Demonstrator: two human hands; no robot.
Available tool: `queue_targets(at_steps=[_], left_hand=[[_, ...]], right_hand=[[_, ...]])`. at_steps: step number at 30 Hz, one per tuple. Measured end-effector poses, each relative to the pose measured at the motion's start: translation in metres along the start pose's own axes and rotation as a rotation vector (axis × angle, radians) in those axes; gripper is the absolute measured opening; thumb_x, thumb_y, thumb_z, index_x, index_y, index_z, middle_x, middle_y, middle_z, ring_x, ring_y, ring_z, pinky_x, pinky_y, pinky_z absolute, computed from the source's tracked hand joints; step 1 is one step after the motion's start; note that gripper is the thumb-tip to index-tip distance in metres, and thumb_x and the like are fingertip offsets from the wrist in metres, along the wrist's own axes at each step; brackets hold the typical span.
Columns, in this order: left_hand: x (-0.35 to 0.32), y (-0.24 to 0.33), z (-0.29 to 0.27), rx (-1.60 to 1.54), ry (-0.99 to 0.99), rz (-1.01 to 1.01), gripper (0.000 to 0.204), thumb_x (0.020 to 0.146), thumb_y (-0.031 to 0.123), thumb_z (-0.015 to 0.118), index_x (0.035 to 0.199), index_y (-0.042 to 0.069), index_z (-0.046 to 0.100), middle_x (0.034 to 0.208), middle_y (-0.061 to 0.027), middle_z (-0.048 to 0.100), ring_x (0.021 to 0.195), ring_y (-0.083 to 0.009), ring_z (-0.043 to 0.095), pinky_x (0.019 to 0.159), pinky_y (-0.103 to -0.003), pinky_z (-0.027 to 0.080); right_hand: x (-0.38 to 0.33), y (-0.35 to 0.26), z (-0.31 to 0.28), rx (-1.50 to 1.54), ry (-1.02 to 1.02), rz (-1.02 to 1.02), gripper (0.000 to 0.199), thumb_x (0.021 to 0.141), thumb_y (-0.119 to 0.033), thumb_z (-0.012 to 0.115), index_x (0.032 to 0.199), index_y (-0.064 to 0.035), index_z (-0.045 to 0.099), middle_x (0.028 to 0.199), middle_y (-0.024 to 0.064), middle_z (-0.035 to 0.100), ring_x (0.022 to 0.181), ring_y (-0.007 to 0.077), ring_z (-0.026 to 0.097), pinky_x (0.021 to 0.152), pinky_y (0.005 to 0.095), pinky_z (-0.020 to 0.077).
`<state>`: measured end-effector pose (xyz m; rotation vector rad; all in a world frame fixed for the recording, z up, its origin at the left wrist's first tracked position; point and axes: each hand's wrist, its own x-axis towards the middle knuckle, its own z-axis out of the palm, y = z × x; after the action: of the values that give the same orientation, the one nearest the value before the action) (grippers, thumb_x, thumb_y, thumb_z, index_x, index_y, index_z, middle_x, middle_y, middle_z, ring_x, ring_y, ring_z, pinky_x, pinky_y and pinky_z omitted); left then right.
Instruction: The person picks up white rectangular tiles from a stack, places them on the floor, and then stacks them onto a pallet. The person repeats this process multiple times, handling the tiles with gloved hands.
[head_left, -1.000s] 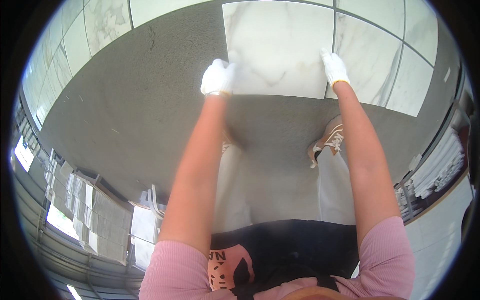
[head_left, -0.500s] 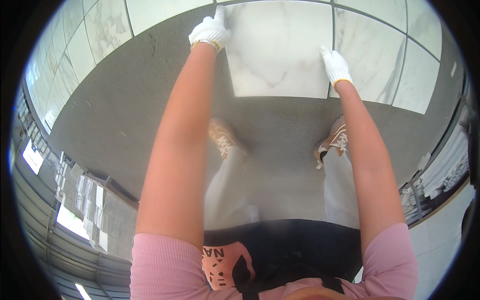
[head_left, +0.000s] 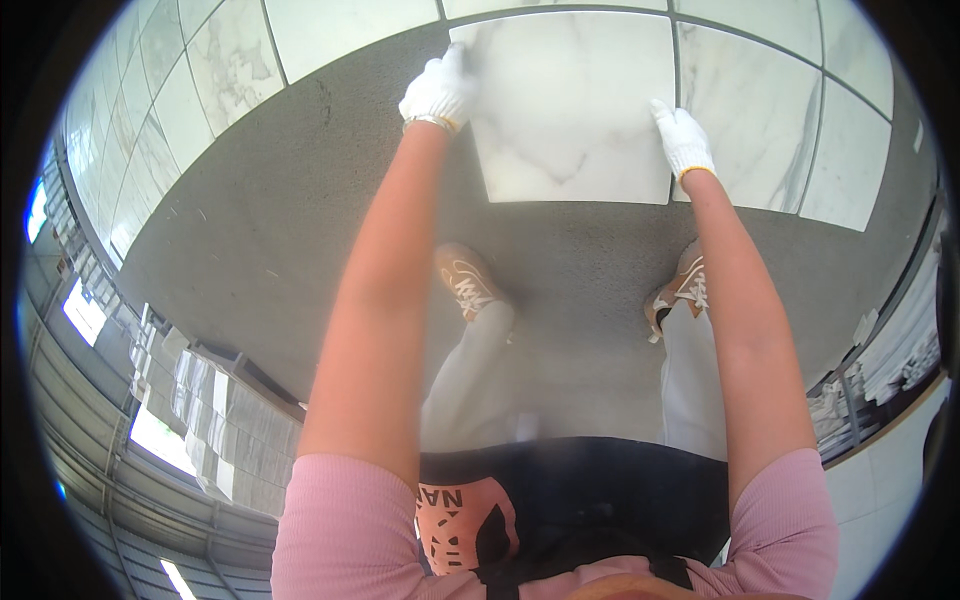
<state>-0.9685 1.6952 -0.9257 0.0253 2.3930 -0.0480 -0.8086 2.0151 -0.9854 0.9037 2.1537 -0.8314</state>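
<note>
White-gloved left hand [head_left: 438, 92] and right hand [head_left: 684, 140] touch a marbled tile [head_left: 575, 110] at opposite edges, whether fingers clamp it unclear.

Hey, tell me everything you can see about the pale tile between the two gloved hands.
The pale tile is white with faint grey-tan veining, like marble, four-sided and smooth-looking. It appears to lie flat on the grey floor, a narrow dark gap from the neighbouring tile on its right. The left hand, blurred, is at its left edge; the right hand overlaps its right edge.
</note>
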Motion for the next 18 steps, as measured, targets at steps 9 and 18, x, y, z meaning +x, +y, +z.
queue_targets(at_steps=[9, 18], left_hand=[[-0.025, -0.032, 0.065, -0.857, 0.074, -0.153, 0.066, 0.094, 0.041, 0.067, 0.146, 0.003, 0.053, 0.132, -0.0155, 0.065, 0.118, -0.0267, 0.065, 0.100, -0.040, 0.053], [-0.076, -0.010, 0.047, -1.370, 0.110, -0.361, 0.050, 0.096, 0.042, 0.063, 0.128, 0.005, 0.071, 0.112, -0.0164, 0.075, 0.099, -0.0254, 0.072, 0.090, -0.041, 0.055]], right_hand=[[0.002, 0.008, -0.006, 0.140, -0.079, -0.054, 0.078, 0.098, -0.068, 0.044, 0.125, 0.0018, 0.066, 0.129, 0.0281, 0.065, 0.122, 0.0433, 0.058, 0.105, 0.0438, 0.0437], [-0.052, 0.001, -0.015, 0.675, 0.044, 0.022, 0.061, 0.103, -0.046, 0.055, 0.138, 0.0032, 0.062, 0.141, 0.0185, 0.063, 0.131, 0.0287, 0.057, 0.111, 0.0361, 0.0407]])
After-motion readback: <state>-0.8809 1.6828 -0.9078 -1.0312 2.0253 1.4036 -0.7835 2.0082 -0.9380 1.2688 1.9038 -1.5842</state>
